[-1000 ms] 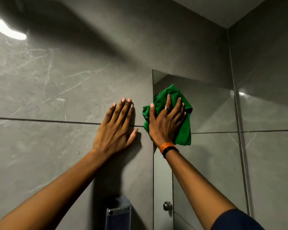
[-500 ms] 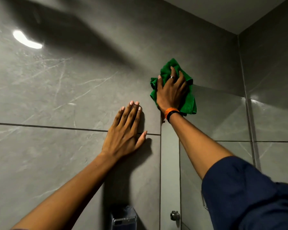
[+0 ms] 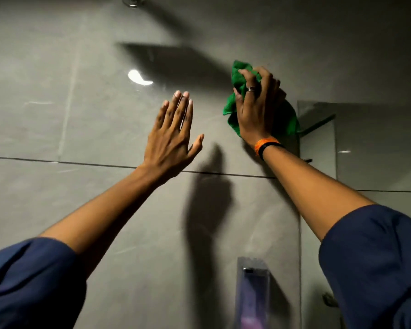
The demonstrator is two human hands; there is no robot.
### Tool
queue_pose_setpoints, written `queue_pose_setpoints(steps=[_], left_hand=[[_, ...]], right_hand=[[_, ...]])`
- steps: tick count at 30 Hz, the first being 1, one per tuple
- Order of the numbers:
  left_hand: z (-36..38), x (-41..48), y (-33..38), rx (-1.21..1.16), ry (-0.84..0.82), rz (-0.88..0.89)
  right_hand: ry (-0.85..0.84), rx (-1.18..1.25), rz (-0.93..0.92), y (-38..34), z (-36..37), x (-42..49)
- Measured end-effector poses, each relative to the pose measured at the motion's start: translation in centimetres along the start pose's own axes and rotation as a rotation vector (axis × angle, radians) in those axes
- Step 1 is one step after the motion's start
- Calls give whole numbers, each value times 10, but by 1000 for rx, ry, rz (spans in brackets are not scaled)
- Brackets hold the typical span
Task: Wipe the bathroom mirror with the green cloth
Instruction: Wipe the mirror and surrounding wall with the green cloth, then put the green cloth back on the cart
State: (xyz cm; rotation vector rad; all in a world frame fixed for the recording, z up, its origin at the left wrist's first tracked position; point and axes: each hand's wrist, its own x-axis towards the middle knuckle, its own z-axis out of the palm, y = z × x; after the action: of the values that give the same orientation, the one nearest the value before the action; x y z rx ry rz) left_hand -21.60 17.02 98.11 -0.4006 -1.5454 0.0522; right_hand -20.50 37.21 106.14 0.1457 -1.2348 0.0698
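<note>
My right hand point(image 3: 255, 108) is closed on the bunched green cloth point(image 3: 287, 119), held against the grey tiled wall just left of the mirror's top left corner. The mirror point(image 3: 365, 148) fills the right side of the wall; its left edge runs down at about a third from the right. My left hand point(image 3: 173, 136) hovers off the wall with fingers spread and straight, holding nothing, to the left of the cloth. It casts a shadow on the tiles below the cloth.
A clear wall-mounted holder point(image 3: 253, 288) sticks out low on the wall beside the mirror's edge. A small metal knob point(image 3: 329, 299) sits low on the mirror side. A round metal fitting point(image 3: 132, 0) shows at the top. The side wall is off to the right.
My right hand has bunched up the cloth and moved it left off the mirror's top edge onto the tiles. My left hand has lifted off the wall. The view has shifted right and up.
</note>
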Motion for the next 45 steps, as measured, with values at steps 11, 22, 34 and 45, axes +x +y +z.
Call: queue_pose_setpoints(steps=[11,22,34,45], left_hand=[[-42,-84,-69,7,-175,6],[-38,-242,-48,-253,-349,9],[-66,-553,73,-520,-916,-107],[-161,-925,173,-590,-1514,-371]], right_hand=[[-347,-21,42,-101,-37,-91],[-564,-81,101,-158,-93,-253],[-1158,-5,259,-200,-248,-564],[-1812,-10,334,-274,-441,-899]])
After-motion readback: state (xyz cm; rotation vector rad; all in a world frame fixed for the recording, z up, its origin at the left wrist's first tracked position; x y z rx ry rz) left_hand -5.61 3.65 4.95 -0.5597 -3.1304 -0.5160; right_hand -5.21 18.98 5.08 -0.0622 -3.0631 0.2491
